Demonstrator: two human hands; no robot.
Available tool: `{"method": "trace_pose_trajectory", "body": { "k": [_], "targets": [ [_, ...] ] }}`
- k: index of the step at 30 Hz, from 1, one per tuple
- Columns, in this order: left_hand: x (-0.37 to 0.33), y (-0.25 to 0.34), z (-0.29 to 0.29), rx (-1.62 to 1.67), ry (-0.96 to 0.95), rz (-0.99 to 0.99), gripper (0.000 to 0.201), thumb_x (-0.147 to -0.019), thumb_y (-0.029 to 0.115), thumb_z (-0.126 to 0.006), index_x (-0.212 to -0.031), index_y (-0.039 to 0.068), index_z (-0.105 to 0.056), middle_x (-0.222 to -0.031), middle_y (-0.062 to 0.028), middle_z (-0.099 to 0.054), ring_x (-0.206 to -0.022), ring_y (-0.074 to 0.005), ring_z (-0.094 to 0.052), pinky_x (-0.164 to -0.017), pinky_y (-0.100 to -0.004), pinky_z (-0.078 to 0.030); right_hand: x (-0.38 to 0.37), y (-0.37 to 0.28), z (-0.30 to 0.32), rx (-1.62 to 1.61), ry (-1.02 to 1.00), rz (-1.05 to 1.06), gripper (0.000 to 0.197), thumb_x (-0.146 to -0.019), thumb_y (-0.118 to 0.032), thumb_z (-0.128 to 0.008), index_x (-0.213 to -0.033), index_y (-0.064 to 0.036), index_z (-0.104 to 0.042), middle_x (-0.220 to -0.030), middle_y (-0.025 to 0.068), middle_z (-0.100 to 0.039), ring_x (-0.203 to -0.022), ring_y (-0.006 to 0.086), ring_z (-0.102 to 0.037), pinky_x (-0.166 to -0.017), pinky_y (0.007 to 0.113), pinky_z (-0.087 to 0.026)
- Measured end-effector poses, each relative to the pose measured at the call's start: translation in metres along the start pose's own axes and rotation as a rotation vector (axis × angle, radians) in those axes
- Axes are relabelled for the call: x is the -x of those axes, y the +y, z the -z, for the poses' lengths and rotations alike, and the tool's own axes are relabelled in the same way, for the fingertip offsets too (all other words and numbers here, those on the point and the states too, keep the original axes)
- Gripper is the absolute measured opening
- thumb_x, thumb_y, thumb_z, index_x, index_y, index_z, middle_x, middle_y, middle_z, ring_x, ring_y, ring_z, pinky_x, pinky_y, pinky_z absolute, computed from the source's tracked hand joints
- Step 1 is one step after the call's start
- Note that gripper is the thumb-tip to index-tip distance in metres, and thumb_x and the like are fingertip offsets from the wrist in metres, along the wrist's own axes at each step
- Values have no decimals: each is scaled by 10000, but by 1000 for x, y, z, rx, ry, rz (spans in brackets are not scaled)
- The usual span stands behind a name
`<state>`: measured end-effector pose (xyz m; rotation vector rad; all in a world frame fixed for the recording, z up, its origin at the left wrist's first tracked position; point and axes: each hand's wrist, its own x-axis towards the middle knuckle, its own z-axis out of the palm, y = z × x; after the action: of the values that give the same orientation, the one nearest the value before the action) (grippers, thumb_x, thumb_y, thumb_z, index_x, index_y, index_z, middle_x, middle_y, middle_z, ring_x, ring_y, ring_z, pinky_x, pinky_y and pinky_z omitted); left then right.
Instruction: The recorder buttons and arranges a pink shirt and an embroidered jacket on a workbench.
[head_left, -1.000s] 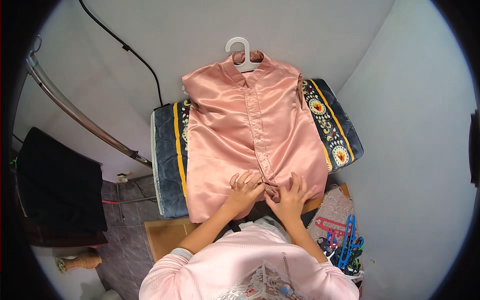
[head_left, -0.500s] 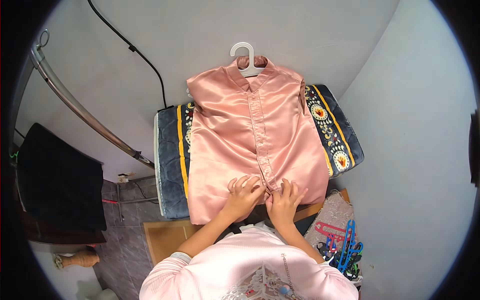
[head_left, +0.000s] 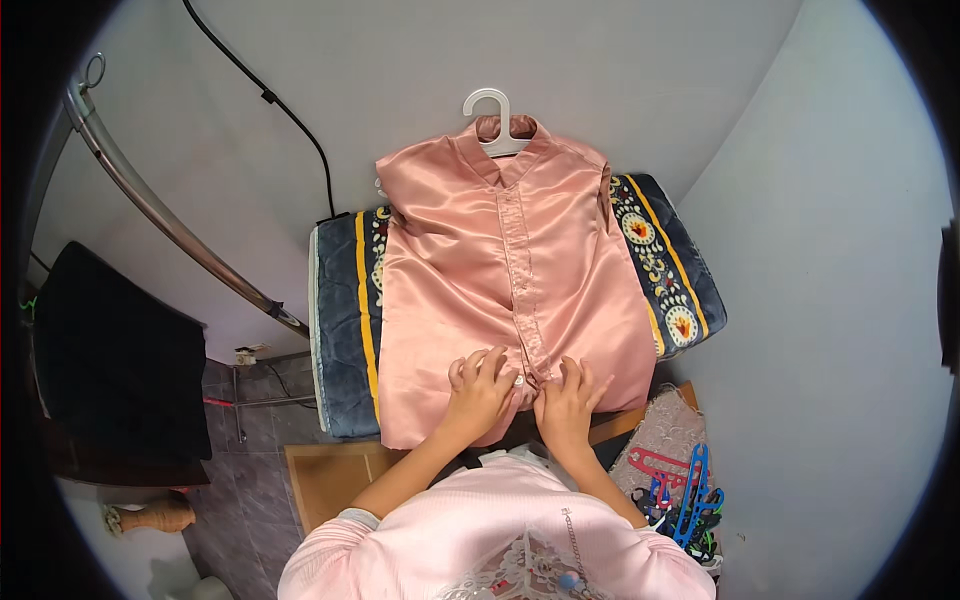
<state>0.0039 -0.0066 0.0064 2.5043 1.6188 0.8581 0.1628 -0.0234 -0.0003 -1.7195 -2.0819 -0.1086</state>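
A shiny pink satin shirt (head_left: 450, 290) with a stand collar lies front up, with a white plastic hanger (head_left: 504, 125) in its neck. Its front placket runs down the middle to the hem. Near the bottom of that placket, my left hand (head_left: 482, 390) has its fingers curled and pinches the fabric edge, beside a small white button (head_left: 519, 381). My right hand (head_left: 568, 405) grips the opposite placket edge, just across from the left. The fingertips partly hide what lies between them.
Under the shirt is a folded dark blue patterned blanket (head_left: 340, 330). Colourful plastic hangers (head_left: 692, 495) are heaped at the lower right. A curved metal rail (head_left: 180, 220), black cloth (head_left: 120, 360) and brown board (head_left: 325, 480) stand to the left. Grey walls close in behind and right.
My left hand has shifted slightly left and up, and a white button now shows at its fingertips. My right hand stays nearly in place at the placket.
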Motion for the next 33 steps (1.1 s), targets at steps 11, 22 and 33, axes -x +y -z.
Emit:
{"method": "trace_pose_trajectory", "body": {
  "k": [11,22,33],
  "targets": [
    [1,0,-4,79,13,72,211,-699,196,-719,-881,119,-645,-1291,-105,-432,-1190,-335,-345,-980,-497,-222,-20,-4,17,-311,11,-141,86,-748,-143,-649,-792,-72,-670,-1283,160,-422,-1290,412,-248,-1002,704,-61],
    [-1,1,1,127,21,86,206,-691,216,-728,-862,130,-649,-1267,-101,-446,-1173,-334,-350,-969,-486,-218,-20,-12,11,-351,-58,-172,90,-769,-149,-646,-824,-101,-699,-1281,146,-429,-1302,410,-230,-1002,699,-55],
    [-1,3,-1,122,14,94,193,-700,229,-719,-862,151,-647,-1266,-70,-448,-1173,-324,-347,-975,-481,-217,-17,-12,8,-373,-71,-164,120,-766,-170,-624,-813,-86,-696,-1269,172,-436,-1287,421,-248,-987,722,-78]
  ]
}}
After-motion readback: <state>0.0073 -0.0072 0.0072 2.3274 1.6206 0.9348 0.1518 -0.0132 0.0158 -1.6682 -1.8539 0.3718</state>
